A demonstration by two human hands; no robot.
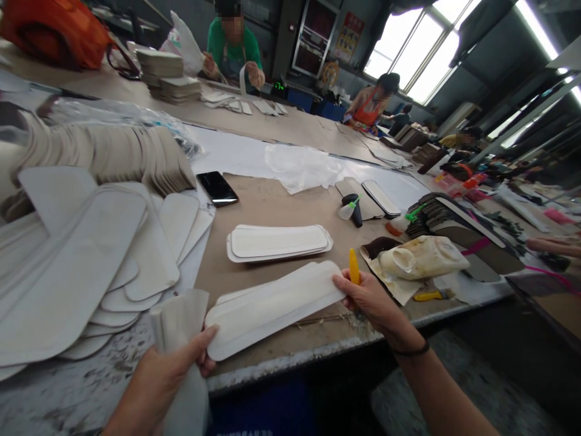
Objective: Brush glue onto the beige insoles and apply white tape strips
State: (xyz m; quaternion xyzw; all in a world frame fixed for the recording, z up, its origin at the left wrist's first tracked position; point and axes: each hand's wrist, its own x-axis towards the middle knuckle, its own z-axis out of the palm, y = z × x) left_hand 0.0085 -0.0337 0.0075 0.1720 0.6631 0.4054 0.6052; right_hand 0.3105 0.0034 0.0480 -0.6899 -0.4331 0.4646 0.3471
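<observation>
long off-white panel (272, 312), lower ctr of the frame: flat, rounded corners, kinda creamy middle w/ a greyer rim, slanting up to the right. left fingers (203, 340) pinch its left end, bent pale sheet (179, 318) against them; right fingers (348, 286) grip the other end + a yellow-handled tool (354, 265).

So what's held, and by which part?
Left hand, right hand: opposite ends of a long white panel. Right also holds a yellow handle; whether left holds the curved pale sheet is unclear.
</observation>
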